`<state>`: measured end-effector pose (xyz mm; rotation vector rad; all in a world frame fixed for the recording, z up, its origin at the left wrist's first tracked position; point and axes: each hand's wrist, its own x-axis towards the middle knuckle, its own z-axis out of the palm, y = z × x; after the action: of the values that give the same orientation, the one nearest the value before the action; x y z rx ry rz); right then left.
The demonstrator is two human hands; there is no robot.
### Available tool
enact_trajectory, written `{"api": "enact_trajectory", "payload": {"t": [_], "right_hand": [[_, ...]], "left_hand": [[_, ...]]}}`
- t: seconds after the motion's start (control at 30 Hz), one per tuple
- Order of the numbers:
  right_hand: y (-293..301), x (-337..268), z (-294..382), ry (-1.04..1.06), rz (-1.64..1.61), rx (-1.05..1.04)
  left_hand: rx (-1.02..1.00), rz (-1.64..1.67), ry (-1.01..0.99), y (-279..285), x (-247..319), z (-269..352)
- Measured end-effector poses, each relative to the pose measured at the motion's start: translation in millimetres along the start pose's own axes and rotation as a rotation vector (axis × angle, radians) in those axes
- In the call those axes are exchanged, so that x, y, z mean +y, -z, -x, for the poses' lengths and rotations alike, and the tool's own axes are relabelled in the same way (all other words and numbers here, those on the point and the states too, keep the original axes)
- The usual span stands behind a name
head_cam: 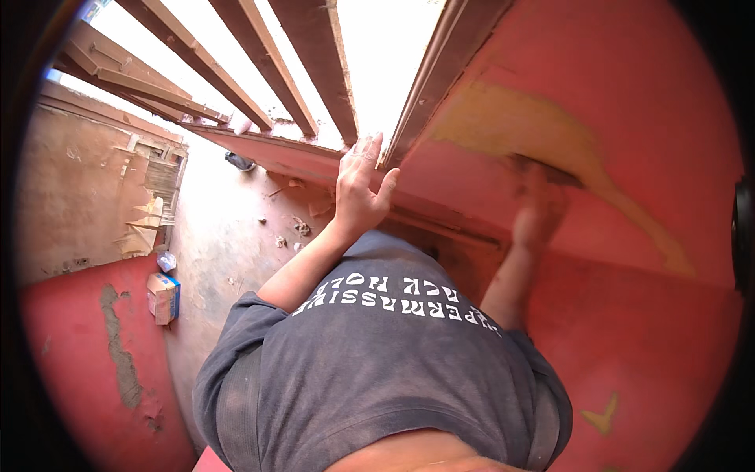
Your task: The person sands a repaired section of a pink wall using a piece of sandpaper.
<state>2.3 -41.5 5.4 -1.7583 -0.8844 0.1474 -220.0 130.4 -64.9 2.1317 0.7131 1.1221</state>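
My left hand rests with its fingers apart on the sill at the foot of the wooden window frame, holding nothing. On the right, my right hand is blurred and grips a dark, flat-edged tool against the red wall. What kind of tool it is cannot be told. The tool lies at the lower edge of a yellowish-brown patch on that wall. A narrow streak of the same colour runs from the patch down to the right.
Wooden window bars rise at the upper left. A damaged wooden door panel stands at the left, near a cardboard box and a crumpled plastic item. Debris is scattered on the floor. A dark shoe shows beyond the sill.
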Motion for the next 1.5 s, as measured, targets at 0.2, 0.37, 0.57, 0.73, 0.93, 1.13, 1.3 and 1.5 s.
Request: {"api": "enact_trajectory", "payload": {"t": [0.2, 0.37, 0.57, 0.73, 0.93, 1.13, 1.3, 1.5], "right_hand": [[-88.5, 9.1, 13.1, 0.222, 0.185, -0.052], [-39.4, 47.5, 10.8, -0.128, -0.455, 0.113], [-15.1, 11.7, 2.7, 0.395, 0.415, 0.175], [-55.0, 6.9, 4.9, 0.157, 0.336, -0.107], [63.9, 16.7, -1.8, -0.185, -0.684, 0.402], [5.2, 23.5, 5.2, 0.005, 0.227, -0.04], [97.8, -29.3, -6.2, -0.146, -0.66, 0.557], [54.1, 43.8, 14.9, -0.261, -0.233, 0.499]], "left_hand": [[-0.107, 0.07, -0.001, -7.8, 3.5, -6.2], [-0.106, 0.056, -0.004, -1.9, 0.0, -10.5], [-0.115, 0.119, 0.01, -12.5, 2.9, -6.5], [-0.102, 0.132, 0.07, -12.9, -0.8, -2.8], [-0.071, 0.274, 0.132, -12.7, 4.4, -0.2], [-0.214, 0.131, 0.027, -23.5, 3.6, 8.7], [-0.056, 0.114, -0.075, -35.7, 9.7, 13.9], [-0.089, 0.032, -0.205, -53.3, 18.6, 14.5]]}}
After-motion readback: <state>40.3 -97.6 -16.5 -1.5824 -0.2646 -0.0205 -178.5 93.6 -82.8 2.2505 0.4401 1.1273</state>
